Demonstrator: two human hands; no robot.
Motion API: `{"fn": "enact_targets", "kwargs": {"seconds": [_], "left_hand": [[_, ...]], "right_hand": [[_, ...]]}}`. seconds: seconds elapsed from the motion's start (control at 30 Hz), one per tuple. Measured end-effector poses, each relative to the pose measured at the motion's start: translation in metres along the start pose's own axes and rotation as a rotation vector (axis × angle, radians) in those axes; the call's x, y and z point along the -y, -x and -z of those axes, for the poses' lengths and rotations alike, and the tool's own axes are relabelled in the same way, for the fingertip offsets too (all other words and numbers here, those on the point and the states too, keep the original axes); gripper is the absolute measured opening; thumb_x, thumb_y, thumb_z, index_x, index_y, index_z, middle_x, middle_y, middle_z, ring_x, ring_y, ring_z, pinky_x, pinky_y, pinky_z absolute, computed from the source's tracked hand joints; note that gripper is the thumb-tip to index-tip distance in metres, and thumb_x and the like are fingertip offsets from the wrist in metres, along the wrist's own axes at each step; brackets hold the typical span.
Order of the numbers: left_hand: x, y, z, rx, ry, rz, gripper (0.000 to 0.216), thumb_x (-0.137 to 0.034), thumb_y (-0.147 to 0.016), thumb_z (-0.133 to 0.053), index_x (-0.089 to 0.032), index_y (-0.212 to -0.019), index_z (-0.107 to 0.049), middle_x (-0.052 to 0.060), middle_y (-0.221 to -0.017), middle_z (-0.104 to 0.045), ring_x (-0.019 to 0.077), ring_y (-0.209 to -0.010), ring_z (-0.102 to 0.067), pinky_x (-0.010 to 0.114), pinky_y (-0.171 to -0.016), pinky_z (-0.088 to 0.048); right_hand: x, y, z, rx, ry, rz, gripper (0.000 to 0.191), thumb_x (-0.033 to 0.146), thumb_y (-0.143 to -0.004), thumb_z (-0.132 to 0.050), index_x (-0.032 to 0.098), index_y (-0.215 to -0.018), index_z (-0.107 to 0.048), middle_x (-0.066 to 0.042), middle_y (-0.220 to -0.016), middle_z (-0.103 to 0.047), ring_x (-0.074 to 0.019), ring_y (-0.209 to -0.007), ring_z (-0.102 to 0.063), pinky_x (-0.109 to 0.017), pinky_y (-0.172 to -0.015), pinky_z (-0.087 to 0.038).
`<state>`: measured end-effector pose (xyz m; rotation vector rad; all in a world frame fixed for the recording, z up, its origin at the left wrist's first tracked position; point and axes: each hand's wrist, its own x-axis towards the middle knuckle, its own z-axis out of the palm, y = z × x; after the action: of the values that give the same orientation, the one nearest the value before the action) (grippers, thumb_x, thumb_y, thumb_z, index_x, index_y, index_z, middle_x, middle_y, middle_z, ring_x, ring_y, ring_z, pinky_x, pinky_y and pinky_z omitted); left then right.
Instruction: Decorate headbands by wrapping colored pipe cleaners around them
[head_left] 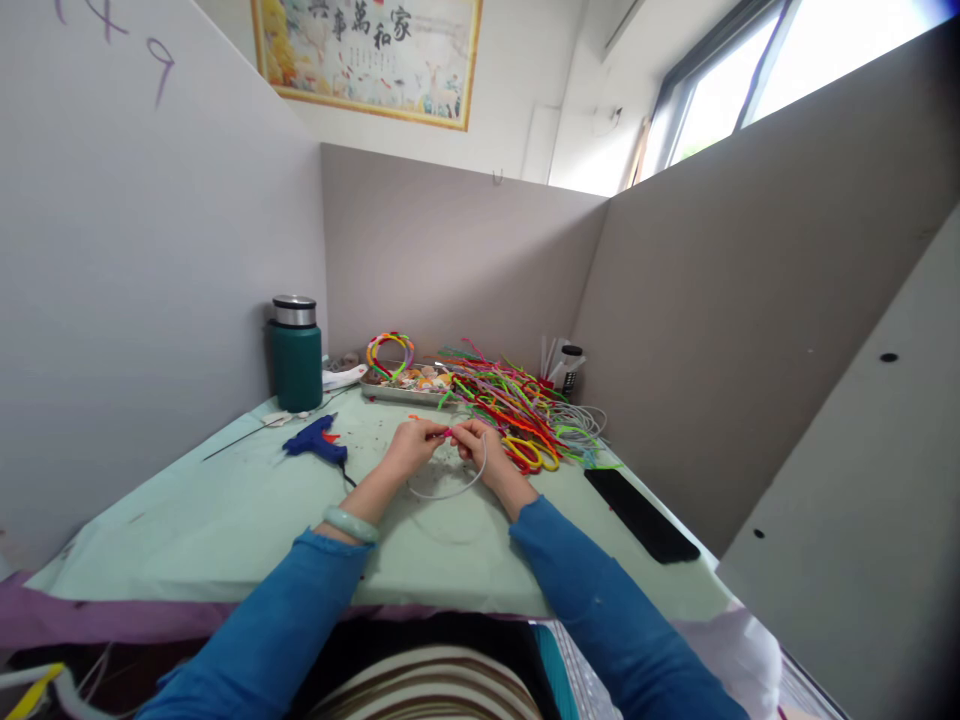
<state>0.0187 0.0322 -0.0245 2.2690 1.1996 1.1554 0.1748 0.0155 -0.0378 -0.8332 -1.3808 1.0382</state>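
Note:
My left hand (412, 447) and my right hand (480, 446) meet over the middle of the pale green table (225, 520). Both pinch a short pink pipe cleaner (448, 433) where it sits on a thin white hoop (450, 490), which curves down below my hands. A green bangle (351, 524) circles my left wrist. Both sleeves are blue.
A blue glue gun (319, 441) lies left of my hands. A green flask (296, 354) stands at the back left. A metal tray (401, 385) holds a multicoloured ring (389, 352). Several coloured pipe cleaners (517, 400) and yellow scissors (534, 455) lie right. A black phone (640, 514) lies near the right edge.

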Motion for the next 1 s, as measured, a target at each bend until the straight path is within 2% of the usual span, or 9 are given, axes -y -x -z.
{"fn": "enact_targets", "kwargs": {"seconds": [0.1, 0.27, 0.33, 0.43, 0.57, 0.73, 1.0], "left_hand": [[-0.002, 0.0, 0.001, -0.01, -0.023, -0.003, 0.02, -0.022, -0.075, -0.058, -0.02, -0.086, -0.074, 0.004, -0.081, -0.07, 0.0169, -0.075, -0.061, 0.026, -0.073, -0.044], [-0.004, 0.0, 0.003, -0.059, -0.024, -0.013, 0.015, -0.022, -0.073, -0.061, -0.018, -0.079, -0.074, 0.006, -0.088, -0.068, 0.0152, -0.078, -0.06, 0.024, -0.073, -0.043], [-0.005, 0.0, 0.004, -0.043, -0.001, -0.017, 0.016, -0.023, -0.074, -0.059, -0.018, -0.079, -0.074, 0.005, -0.084, -0.068, 0.015, -0.076, -0.06, 0.024, -0.071, -0.043], [-0.004, 0.0, 0.004, -0.001, 0.058, 0.047, 0.022, -0.027, -0.075, -0.057, -0.016, -0.085, -0.074, 0.003, -0.07, -0.067, 0.0134, -0.062, -0.058, 0.023, -0.063, -0.043], [-0.004, 0.002, 0.002, -0.01, 0.18, 0.124, 0.031, -0.03, -0.074, -0.056, -0.014, -0.097, -0.07, 0.003, -0.074, -0.069, 0.0109, -0.054, -0.056, 0.022, -0.056, -0.044], [-0.009, 0.003, 0.004, -0.038, 0.127, 0.085, 0.025, -0.03, -0.074, -0.053, -0.015, -0.083, -0.071, 0.0, -0.059, -0.064, 0.011, -0.053, -0.054, 0.02, -0.053, -0.041], [-0.012, 0.004, 0.005, -0.072, 0.106, 0.069, 0.025, -0.028, -0.076, -0.05, -0.015, -0.082, -0.071, -0.001, -0.054, -0.06, 0.0102, -0.051, -0.051, 0.02, -0.053, -0.038]], "right_hand": [[-0.002, -0.001, 0.0, 0.001, 0.006, 0.003, 0.032, 0.047, -0.067, -0.065, 0.017, -0.07, -0.055, 0.002, -0.06, -0.054, -0.0071, -0.046, -0.039, -0.022, -0.045, -0.028], [-0.004, -0.002, 0.0, 0.003, -0.017, 0.022, 0.03, 0.046, -0.067, -0.065, 0.017, -0.07, -0.055, 0.002, -0.06, -0.054, -0.0072, -0.046, -0.039, -0.022, -0.045, -0.029], [-0.004, -0.002, 0.0, 0.003, -0.031, 0.034, 0.03, 0.045, -0.068, -0.065, 0.017, -0.07, -0.055, 0.002, -0.061, -0.054, -0.0071, -0.046, -0.04, -0.022, -0.045, -0.029], [-0.003, -0.002, 0.0, 0.009, -0.044, 0.042, 0.03, 0.046, -0.068, -0.065, 0.017, -0.072, -0.056, 0.002, -0.062, -0.054, -0.0071, -0.047, -0.04, -0.022, -0.045, -0.029], [-0.002, -0.002, 0.0, 0.011, -0.052, 0.048, 0.03, 0.046, -0.069, -0.065, 0.017, -0.072, -0.056, 0.002, -0.062, -0.055, -0.007, -0.047, -0.04, -0.022, -0.045, -0.029], [-0.002, -0.003, 0.0, 0.003, -0.096, 0.077, 0.026, 0.042, -0.07, -0.066, 0.017, -0.074, -0.057, 0.002, -0.062, -0.056, -0.0068, -0.046, -0.04, -0.022, -0.045, -0.029], [-0.001, -0.004, 0.001, 0.001, -0.128, 0.086, 0.026, 0.04, -0.069, -0.067, 0.018, -0.075, -0.057, 0.002, -0.063, -0.056, -0.0068, -0.047, -0.04, -0.022, -0.045, -0.028]]}}
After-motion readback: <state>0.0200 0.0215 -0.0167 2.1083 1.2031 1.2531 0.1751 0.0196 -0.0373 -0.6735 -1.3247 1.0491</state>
